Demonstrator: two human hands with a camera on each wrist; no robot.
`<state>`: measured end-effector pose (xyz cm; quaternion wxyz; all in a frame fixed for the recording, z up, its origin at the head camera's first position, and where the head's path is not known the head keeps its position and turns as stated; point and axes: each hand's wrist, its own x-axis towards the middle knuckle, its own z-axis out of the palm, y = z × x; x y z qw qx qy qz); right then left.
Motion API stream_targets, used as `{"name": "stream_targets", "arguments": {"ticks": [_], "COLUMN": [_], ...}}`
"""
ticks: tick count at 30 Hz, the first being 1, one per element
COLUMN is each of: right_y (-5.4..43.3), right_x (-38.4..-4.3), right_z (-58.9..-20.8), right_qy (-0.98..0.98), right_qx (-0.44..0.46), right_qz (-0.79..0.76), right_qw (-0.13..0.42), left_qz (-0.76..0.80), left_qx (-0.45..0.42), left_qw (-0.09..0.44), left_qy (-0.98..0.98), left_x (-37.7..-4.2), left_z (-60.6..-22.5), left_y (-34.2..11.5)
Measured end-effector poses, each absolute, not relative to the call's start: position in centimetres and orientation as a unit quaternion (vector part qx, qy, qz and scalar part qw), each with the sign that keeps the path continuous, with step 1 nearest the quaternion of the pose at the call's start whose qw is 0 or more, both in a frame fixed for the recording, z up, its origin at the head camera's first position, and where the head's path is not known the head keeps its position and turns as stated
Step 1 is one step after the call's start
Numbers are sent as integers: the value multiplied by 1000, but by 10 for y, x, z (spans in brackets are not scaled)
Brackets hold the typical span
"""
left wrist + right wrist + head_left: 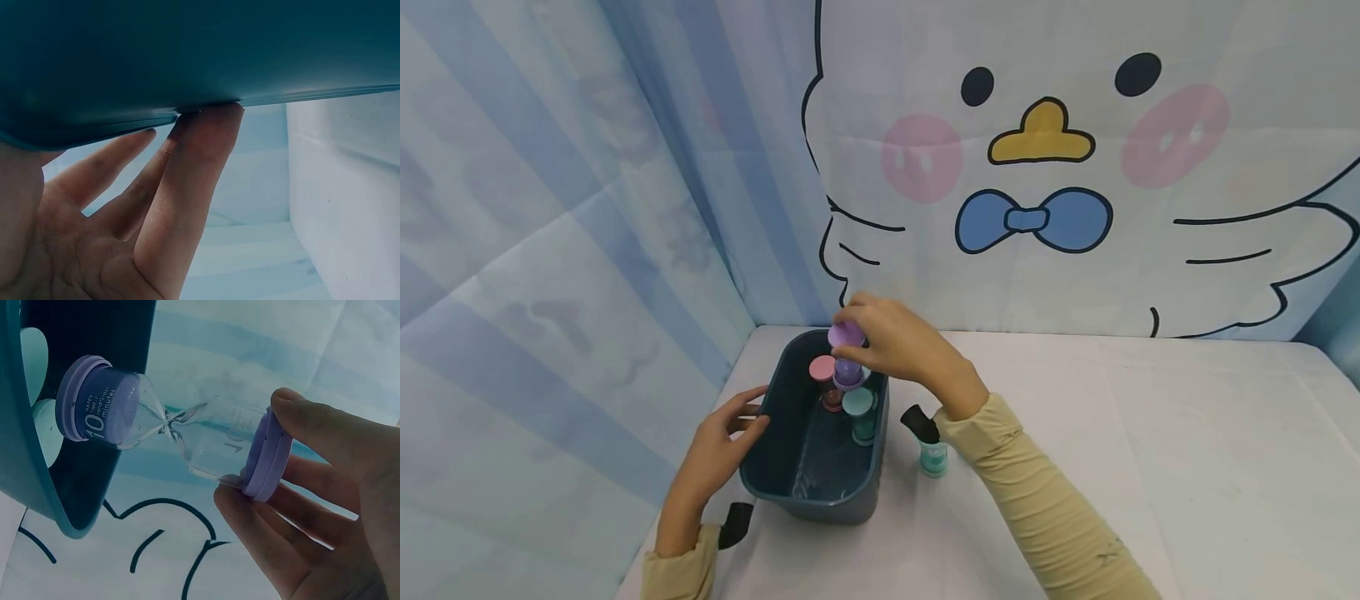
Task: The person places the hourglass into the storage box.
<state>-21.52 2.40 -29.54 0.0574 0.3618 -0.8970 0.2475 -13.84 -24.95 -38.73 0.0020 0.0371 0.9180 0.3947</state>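
Note:
My right hand [895, 343] pinches the upper purple cap of an hourglass [206, 434] between thumb and fingers. The hourglass has clear bulbs, and its lower end is inside the dark blue bin [805, 502]. Purple sand fills its lower bulb, marked "10 minutes". Standing in the bin are a pink hourglass [822, 368] and a teal hourglass [858, 402]; part of another shows behind the purple one. At the bin's left side, my left hand [718, 446] touches the wall with extended fingers [194, 169], some tips hidden by the bin.
Right of the bin, a light teal hourglass [933, 460] stands on the white tabletop [1120, 467], under my right forearm. A black piece [920, 423] at the right wrist overlaps its top. Behind the table hangs a cartoon-printed cloth [1037, 283], with a striped curtain [550, 292] at left.

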Motion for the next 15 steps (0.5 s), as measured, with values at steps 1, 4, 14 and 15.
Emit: {"name": "stream_targets", "arguments": {"ticks": [1,4,14,15], "right_y": [23,19,5,3], "right_x": [-216,-217,-220,-220], "right_z": [-296,-299,-306,-307], "right_qy": [-897,-898,-896,-895], "right_qx": [361,362,375,378], "right_qz": [247,247,238,236], "right_qw": [54,44,25,24], "left_qz": [396,397,406,407], "left_qx": [37,36,46,49], "left_qw": [2,3,-4,-7], "left_qy": [918,917,912,912], "left_x": [-139,-139,-139,-139], "left_z": [-387,-388,-388,-388], "left_y": [-249,-249,-250,-250]}}
